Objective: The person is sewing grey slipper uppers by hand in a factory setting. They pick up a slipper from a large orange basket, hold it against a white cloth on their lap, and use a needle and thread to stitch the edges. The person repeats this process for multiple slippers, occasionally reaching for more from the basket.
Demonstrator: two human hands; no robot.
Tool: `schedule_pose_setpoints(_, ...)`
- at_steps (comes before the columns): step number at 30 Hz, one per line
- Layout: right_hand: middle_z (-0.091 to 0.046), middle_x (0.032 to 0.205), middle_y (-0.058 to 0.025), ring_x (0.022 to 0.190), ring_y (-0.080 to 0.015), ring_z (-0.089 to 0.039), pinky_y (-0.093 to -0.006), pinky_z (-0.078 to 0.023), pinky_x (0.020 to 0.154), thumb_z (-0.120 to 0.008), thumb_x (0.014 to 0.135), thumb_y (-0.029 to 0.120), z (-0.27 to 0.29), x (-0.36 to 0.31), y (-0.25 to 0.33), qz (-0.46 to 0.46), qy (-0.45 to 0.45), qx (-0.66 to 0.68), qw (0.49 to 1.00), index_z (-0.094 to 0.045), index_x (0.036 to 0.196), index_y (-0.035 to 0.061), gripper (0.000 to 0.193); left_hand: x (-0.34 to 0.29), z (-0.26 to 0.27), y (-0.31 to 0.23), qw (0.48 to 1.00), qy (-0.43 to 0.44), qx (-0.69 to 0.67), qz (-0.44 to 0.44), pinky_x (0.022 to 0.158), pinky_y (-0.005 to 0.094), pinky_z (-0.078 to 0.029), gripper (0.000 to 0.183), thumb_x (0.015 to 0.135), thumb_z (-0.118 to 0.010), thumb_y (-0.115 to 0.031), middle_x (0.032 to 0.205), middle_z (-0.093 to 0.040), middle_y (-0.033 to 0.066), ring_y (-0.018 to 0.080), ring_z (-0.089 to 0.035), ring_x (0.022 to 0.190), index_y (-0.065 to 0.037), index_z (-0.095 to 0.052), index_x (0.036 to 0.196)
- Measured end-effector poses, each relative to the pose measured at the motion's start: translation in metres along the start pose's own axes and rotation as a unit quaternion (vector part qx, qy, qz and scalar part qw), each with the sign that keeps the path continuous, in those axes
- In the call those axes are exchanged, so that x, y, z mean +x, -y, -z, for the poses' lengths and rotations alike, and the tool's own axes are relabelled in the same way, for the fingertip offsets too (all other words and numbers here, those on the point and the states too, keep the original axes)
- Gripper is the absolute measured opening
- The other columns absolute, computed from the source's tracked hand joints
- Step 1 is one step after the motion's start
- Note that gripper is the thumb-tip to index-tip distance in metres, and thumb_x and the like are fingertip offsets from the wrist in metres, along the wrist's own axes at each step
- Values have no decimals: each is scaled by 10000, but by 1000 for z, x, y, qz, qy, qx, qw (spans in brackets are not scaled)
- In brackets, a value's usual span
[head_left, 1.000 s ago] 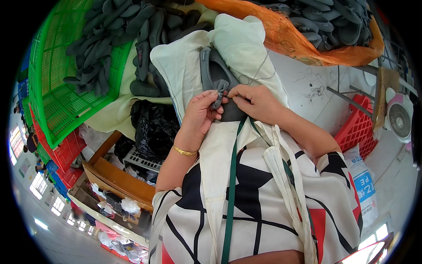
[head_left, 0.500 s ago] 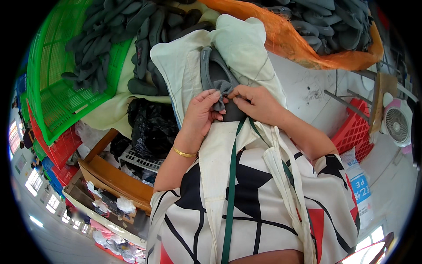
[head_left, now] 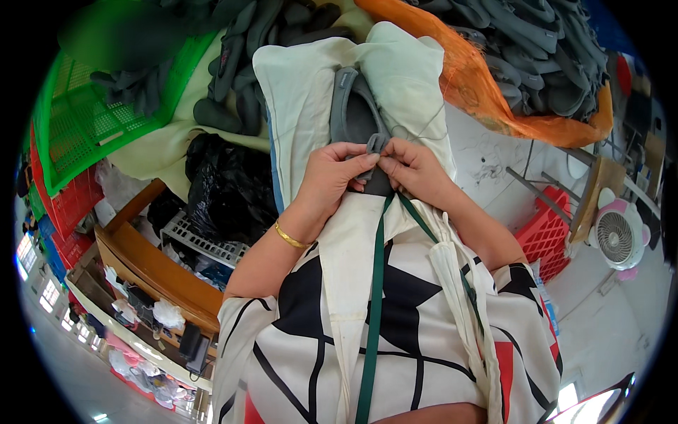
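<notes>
A grey slip-on shoe (head_left: pixel 342 99) lies on the pale cloth (head_left: pixel 296 92) over my lap, its opening facing up and its toe near me. At the toe end is a small grey fabric bow (head_left: pixel 376 143), bunched between my fingers. My left hand (head_left: pixel 330 173) pinches the bow between thumb and fingers. My right hand (head_left: pixel 418 169) is closed in a pinch against the bow's right edge. What its fingertips hold is too small to make out. A thin dark thread (head_left: pixel 429 128) curls over the cloth beside my right hand.
Grey shoes fill an orange sack (head_left: pixel 487 106) at the far right. More lie around a green crate (head_left: pixel 92 127) at the far left. A black plastic bag (head_left: pixel 229 191) and a wooden drawer (head_left: pixel 155 258) are at my left. A red crate (head_left: pixel 544 233) and a fan (head_left: pixel 618 237) stand right.
My hands have come closer together over the bow, which is now folded and more covered by fingers. The whole view has shifted slightly.
</notes>
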State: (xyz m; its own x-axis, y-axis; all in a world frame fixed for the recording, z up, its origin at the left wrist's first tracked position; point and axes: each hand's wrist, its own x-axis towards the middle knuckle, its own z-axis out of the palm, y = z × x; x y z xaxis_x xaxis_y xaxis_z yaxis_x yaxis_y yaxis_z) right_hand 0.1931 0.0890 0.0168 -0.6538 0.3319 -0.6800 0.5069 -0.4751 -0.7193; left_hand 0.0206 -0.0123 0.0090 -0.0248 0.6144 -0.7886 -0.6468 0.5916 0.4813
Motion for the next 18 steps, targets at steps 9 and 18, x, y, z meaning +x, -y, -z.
schedule_pose_setpoints(9,-566,719,28,624,-38,-543,-204,-459,565,-583,997,184,1,10,-4,1,-2,0,1000,-557,952,45,148,-10,-12,0,995,-11,53,-82,589,179,-495,286,889,-739,-166,867,-666,7,41,-591,668,-12,-645,1111)
schedule_pose_setpoints(18,-560,715,42,617,-29,-523,-190,-436,558,-584,1003,233,5,13,-10,-5,24,8,1000,-547,971,73,167,-3,-4,11,994,4,0,-108,545,182,-503,251,894,-695,-146,862,-639,15,43,-586,692,6,-615,1075)
